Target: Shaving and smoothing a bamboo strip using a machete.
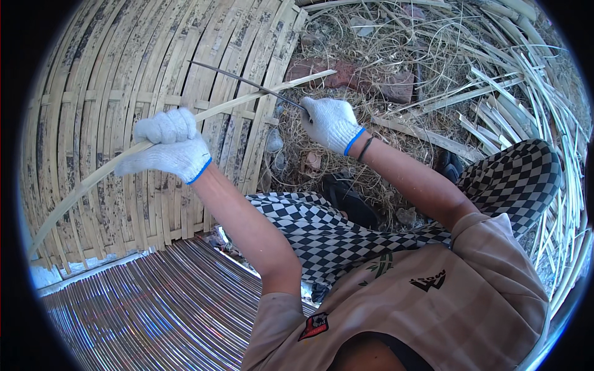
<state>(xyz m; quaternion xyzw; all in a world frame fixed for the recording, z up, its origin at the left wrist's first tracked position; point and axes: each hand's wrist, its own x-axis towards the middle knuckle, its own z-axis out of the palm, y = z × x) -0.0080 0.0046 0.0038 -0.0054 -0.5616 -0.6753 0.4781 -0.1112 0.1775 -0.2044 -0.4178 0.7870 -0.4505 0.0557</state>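
My left hand [170, 142], in a white knit glove with a blue cuff, is closed around a long pale bamboo strip [238, 102]. The strip bends down to the lower left and runs out to the upper right past my fist. My right hand [333, 125], gloved the same way, grips a long, thin, dark knife [226, 73] seen nearly edge-on. Its handle is hidden in my fist. The blade points to the upper left and crosses the strip between my two hands; whether the two touch I cannot tell.
A woven bamboo panel [136, 68] spans the left side. Below it lies a dark, striped slatted surface [161, 303]. Curled shavings [371, 40] litter the ground around reddish bricks [396, 86]. Cut bamboo strips [504, 117] pile up at the right. My sandalled foot [352, 201] stands near the middle.
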